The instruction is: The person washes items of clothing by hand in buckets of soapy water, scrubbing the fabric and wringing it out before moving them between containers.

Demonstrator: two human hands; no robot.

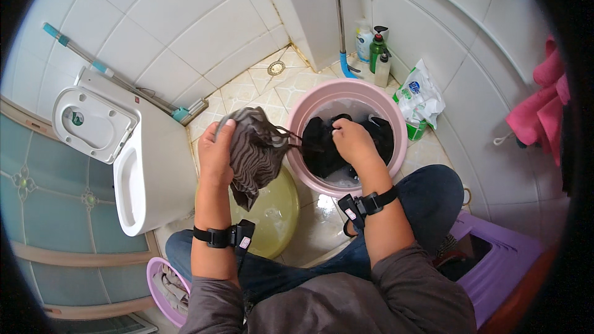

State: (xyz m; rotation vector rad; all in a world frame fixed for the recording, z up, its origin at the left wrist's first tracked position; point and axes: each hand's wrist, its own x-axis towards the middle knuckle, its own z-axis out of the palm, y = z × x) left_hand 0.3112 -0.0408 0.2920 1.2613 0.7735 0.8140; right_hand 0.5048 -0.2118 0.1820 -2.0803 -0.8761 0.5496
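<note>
My left hand (217, 150) grips a brown-and-grey wavy-striped cloth item (257, 148) between thumb and fingers. It hangs above a yellow-green basin (287, 208) that holds wet, sudsy liquid. Thin dark straps run from the striped piece to the rim of a pink basin (297, 167). Inside that basin, black garments (325, 160) lie in cloudy water with some foam. My right hand (353, 143) is over these black clothes with its fingers curled. Whether cloth is pinched in them is hidden.
A white toilet (160, 167) stands at left, a squeeze mop (120, 79) behind it. Pump bottles (378, 51) and a white-and-green plastic packet (420, 95) are beyond the pink basin. A purple plastic stool (496, 246) is at right, a small laundry-filled pink basket (153, 287) at lower left.
</note>
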